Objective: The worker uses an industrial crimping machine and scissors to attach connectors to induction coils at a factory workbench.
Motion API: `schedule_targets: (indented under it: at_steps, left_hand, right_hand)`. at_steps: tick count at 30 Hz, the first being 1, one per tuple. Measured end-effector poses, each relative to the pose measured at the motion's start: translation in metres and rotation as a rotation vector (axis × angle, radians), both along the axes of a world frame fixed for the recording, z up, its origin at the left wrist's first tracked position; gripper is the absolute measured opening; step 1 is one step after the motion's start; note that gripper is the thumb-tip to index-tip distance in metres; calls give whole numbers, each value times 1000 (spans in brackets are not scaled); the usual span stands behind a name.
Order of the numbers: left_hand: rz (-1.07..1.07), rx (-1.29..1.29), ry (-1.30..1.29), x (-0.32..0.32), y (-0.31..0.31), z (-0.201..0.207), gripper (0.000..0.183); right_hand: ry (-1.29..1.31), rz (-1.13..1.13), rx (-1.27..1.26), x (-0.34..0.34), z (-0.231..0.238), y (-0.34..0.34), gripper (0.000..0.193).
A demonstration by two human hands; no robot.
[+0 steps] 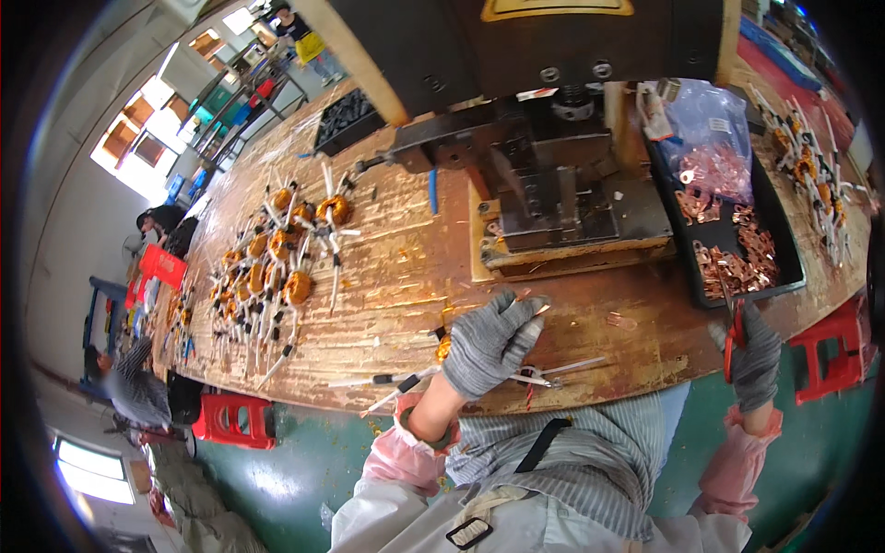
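Note:
My left hand, in a grey knit glove, is closed in a pinch over the table's front edge. Small copper-coloured pieces stick out at its fingertips. Partly hidden under that hand lies a copper-wound coil with white-sleeved leads spread to either side. My right hand, gloved alike, is wrapped round red-handled scissors. Their thin metal tips point into the near end of a black tray, which holds loose copper terminals and a clear plastic bag.
A dark press machine stands at the table's middle. Several wound coils are heaped at left, more coils at far right. A black bin sits behind. Red stools stand below; other people are at left.

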State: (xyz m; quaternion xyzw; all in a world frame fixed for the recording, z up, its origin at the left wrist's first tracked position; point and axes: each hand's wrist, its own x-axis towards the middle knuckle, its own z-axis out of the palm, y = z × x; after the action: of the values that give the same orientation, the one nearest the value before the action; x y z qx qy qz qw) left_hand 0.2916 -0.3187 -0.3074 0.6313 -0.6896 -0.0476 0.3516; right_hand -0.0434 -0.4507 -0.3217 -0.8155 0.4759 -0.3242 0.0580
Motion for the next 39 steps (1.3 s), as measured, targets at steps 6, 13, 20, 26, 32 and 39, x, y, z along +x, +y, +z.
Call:
schedule_targets:
  at_steps: [6,13,20,26,32,39]
  left_hand:
    - [-2,87,-131,-6,-5,3,22]
    - [29,169,-126,-7,-14,-1,23]
    - [38,130,-125,-10,-24,-8,21]
    - [28,158,-245,-15,-24,-3,22]
    - [-51,313,-469,-24,-27,-4,26]
    - [-108,205,-372,-18,-33,5,47]
  right_hand:
    - [192,-95,-141,-32,9,-47,45]
    - [377,-144,229,10,60,-92,39]
    - [159,-35,-175,105,76,-237,37]
    - [-174,-26,-218,120,19,-251,32]
    - [-310,93,-137,113,16,-241,20]
    - [-210,167,-147,108,7,-263,19]
